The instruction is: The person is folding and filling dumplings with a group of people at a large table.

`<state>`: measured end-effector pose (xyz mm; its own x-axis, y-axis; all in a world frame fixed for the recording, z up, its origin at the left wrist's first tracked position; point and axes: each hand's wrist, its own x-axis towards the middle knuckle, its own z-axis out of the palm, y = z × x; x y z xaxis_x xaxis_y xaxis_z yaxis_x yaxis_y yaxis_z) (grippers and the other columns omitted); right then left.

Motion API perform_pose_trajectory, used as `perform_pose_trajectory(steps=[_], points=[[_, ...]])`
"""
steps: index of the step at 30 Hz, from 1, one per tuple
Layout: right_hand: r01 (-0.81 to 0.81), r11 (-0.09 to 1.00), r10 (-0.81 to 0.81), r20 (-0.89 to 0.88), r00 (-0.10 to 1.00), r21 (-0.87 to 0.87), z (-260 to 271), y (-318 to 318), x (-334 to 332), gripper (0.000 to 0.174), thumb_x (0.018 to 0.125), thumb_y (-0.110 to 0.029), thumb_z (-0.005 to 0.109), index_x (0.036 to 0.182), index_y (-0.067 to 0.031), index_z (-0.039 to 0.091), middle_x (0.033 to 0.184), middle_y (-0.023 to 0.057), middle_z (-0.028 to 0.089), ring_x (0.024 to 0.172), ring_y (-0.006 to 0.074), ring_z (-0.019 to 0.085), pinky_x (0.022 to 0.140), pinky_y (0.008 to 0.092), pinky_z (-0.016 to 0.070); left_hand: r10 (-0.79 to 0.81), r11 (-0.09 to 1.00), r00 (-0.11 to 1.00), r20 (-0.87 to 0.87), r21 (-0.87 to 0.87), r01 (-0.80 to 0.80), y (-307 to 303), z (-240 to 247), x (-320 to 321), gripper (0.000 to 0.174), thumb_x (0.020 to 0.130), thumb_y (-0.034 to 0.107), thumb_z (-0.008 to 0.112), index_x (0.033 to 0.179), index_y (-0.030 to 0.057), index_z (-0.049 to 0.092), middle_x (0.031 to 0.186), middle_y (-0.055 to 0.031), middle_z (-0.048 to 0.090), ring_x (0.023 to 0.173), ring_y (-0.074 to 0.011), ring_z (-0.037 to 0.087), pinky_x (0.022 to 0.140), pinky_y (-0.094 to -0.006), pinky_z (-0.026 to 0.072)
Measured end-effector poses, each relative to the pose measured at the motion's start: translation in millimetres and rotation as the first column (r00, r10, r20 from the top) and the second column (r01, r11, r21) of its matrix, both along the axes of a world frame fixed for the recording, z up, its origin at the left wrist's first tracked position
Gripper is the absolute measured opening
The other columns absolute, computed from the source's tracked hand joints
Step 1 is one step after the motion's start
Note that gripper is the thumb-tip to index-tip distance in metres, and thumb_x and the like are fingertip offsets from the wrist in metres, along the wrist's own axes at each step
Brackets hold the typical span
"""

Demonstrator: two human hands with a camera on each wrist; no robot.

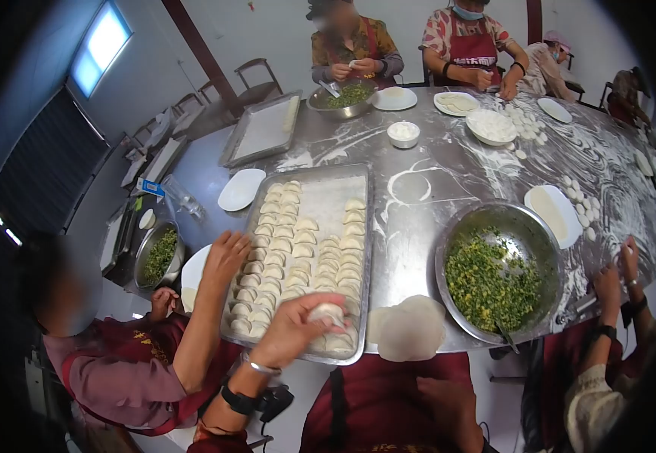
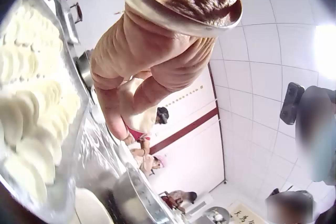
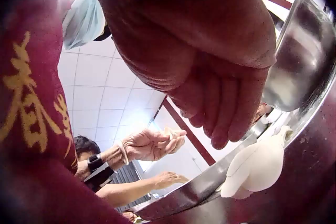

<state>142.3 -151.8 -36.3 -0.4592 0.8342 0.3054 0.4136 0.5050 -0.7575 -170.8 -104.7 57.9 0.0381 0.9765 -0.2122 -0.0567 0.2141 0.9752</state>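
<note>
My left hand point(image 1: 295, 330) pinches a folded dumpling point(image 1: 326, 314) between thumb and fingers, above the near end of a metal tray point(image 1: 368, 226) lined with rows of dumplings point(image 1: 304, 249). The left wrist view shows the same hand point(image 2: 152, 61) gripping the pale dumpling point(image 2: 137, 106). Low at the table's front edge, before the apron, is my right hand point(image 1: 448, 400); in the right wrist view this hand point(image 3: 210, 71) has its fingers loosely extended and holds nothing. Round wrappers point(image 1: 411, 329) lie stacked at the table edge, partly overhanging it.
A large steel bowl point(image 1: 550, 279) of green filling stands right of the wrappers. Another person's hand point(image 1: 227, 255) reaches over the tray's left side. White plates point(image 1: 242, 189), a small flour bowl point(image 1: 403, 134) and another tray point(image 1: 230, 143) are farther back. People sit around the table.
</note>
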Motion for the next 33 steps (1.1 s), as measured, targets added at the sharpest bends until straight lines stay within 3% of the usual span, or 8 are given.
perform_pose_trajectory(steps=[4,7,13,17,23,26,29,33], points=[[-0.041,0.995,0.049,0.083,0.995,-0.093,-13.7,-0.7,4.5,0.019,0.083,-0.006,0.062,0.1,-0.0046,0.071,0.104,0.013,0.072,0.097,0.0295,0.07,0.084,0.0379,0.0556,0.113,0.991,0.95,-0.291,0.105,-0.085,46.6,13.8,-43.0,0.034,0.087,-0.007,0.059,0.121,-0.0043,0.062,0.107,-0.01,0.068,0.097,-0.0165,0.065,0.089,-0.0287,0.0528],[-0.042,0.986,0.048,0.029,0.998,-0.163,-16.1,-0.5,3.3,0.022,0.086,-0.01,0.061,0.105,-0.0048,0.069,0.108,0.0158,0.069,0.101,0.0309,0.067,0.088,0.0402,0.053,0.187,0.981,0.928,-0.322,0.111,-0.159,96.7,1.5,-70.9,0.037,0.084,-0.01,0.057,0.12,-0.0036,0.063,0.104,-0.0083,0.068,0.089,-0.0133,0.065,0.08,-0.0254,0.0521],[-0.047,0.941,0.07,0.057,0.996,-0.335,-12.7,8.0,2.3,0.028,0.088,-0.012,0.063,0.115,-0.0035,0.065,0.117,0.0212,0.065,0.106,0.0331,0.064,0.094,0.0435,0.0496,0.102,0.991,0.848,-0.521,0.131,-0.039,189.3,-71.4,-112.2,0.035,0.08,-0.01,0.06,0.113,-0.0029,0.067,0.094,-0.0035,0.068,0.075,-0.01,0.062,0.067,-0.0222,0.0508],[-0.043,0.944,0.065,0.057,0.996,-0.328,-13.1,15.8,-0.4,0.027,0.088,-0.011,0.064,0.114,-0.0034,0.066,0.115,0.0202,0.066,0.105,0.0328,0.065,0.093,0.0426,0.0501,0.075,0.988,0.636,-0.768,0.146,0.06,223.5,-95.6,-107.3,0.032,0.077,-0.008,0.061,0.105,0.0011,0.072,0.083,-0.0038,0.07,0.072,-0.0088,0.061,0.064,-0.0258,0.0501],[-0.022,0.944,0.041,0.05,0.998,-0.329,-14.0,22.9,-2.0,0.025,0.087,-0.009,0.064,0.111,-0.0032,0.067,0.113,0.0187,0.067,0.103,0.0324,0.066,0.092,0.0413,0.051,0.019,0.965,0.355,-0.935,0.11,0.239,239.8,-113.4,-100.5,0.031,0.074,-0.007,0.06,0.1,0.0035,0.073,0.081,-0.0119,0.069,0.072,-0.0198,0.063,0.07,-0.0317,0.0513],[-0.014,0.946,0.029,0.043,0.999,-0.323,-13.6,24.6,-1.0,0.024,0.087,-0.008,0.064,0.11,-0.0031,0.067,0.111,0.018,0.068,0.102,0.0322,0.066,0.091,0.0406,0.0514,0.01,0.95,0.332,-0.943,0.112,0.29,243.9,-121.0,-105.1,0.032,0.073,-0.007,0.06,0.1,0.0048,0.074,0.085,-0.0123,0.069,0.079,-0.0255,0.065,0.075,-0.0321,0.0516],[-0.006,0.951,0.018,0.037,0.999,-0.31,-14.1,25.4,-2.3,0.023,0.087,-0.007,0.064,0.109,-0.0031,0.068,0.11,0.0172,0.068,0.101,0.032,0.066,0.09,0.0399,0.0518,-0.088,0.97,0.484,-0.871,0.036,0.241,244.2,-123.0,-108.1,0.031,0.074,-0.007,0.058,0.098,0.0045,0.073,0.091,-0.014,0.069,0.084,-0.0295,0.065,0.078,-0.0332,0.0514],[0.011,0.961,-0.005,0.02,1.0,-0.278,-12.0,24.1,-2.6,0.022,0.086,-0.005,0.064,0.107,-0.0029,0.068,0.109,0.0162,0.069,0.1,0.0318,0.067,0.089,0.0391,0.0524,0.013,0.944,0.418,-0.908,0.148,0.293,237.2,-121.4,-106.6,0.035,0.072,-0.008,0.06,0.102,0.0039,0.072,0.099,-0.015,0.069,0.09,-0.0306,0.066,0.083,-0.034,0.0516]])
